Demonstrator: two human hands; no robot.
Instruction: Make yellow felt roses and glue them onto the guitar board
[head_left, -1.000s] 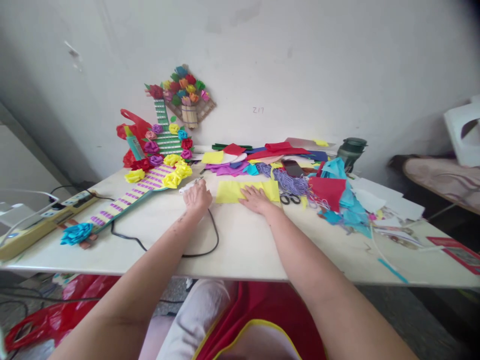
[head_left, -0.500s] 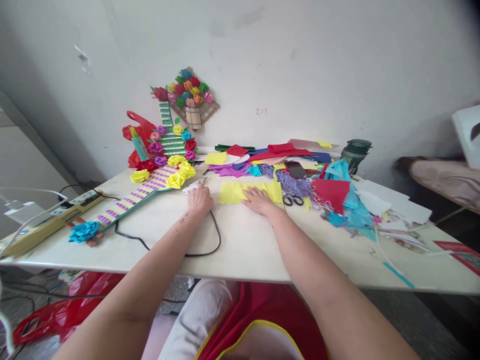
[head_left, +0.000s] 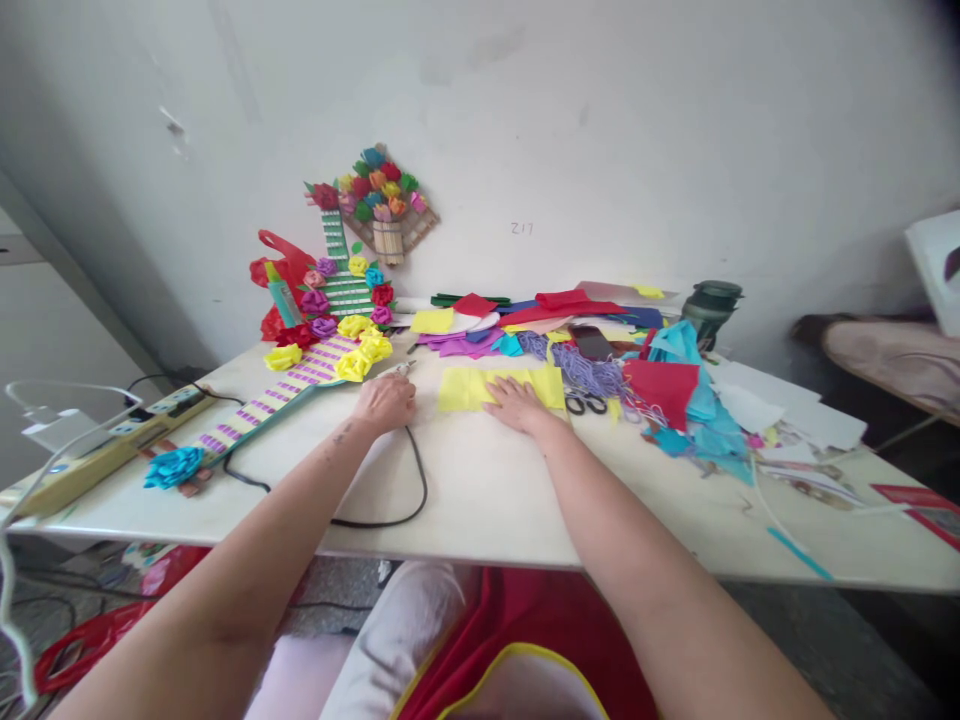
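Observation:
My left hand (head_left: 385,401) is closed round a white corded tool, likely a glue gun, whose metal tip (head_left: 403,369) pokes out past my fingers; its black cord (head_left: 405,490) loops back over the table. My right hand (head_left: 514,402) lies flat, fingers spread, on the lower edge of a yellow paper sheet (head_left: 469,387). The sheet lies flat on the white table (head_left: 480,500) between both hands. The tool's tip is a short way left of the sheet and does not touch it.
A long craft strip with paper flowers (head_left: 300,370) runs along the left. A power strip (head_left: 112,440) sits at the far left edge. Scissors (head_left: 583,403), a purple bead heap (head_left: 589,372), coloured paper scraps (head_left: 675,390), a phone (head_left: 589,340) and a dark jar (head_left: 709,305) crowd the right.
My left hand has slid a little left and away from the yellow sheet, dragging the cord with it. My right hand stays pressed on the sheet.

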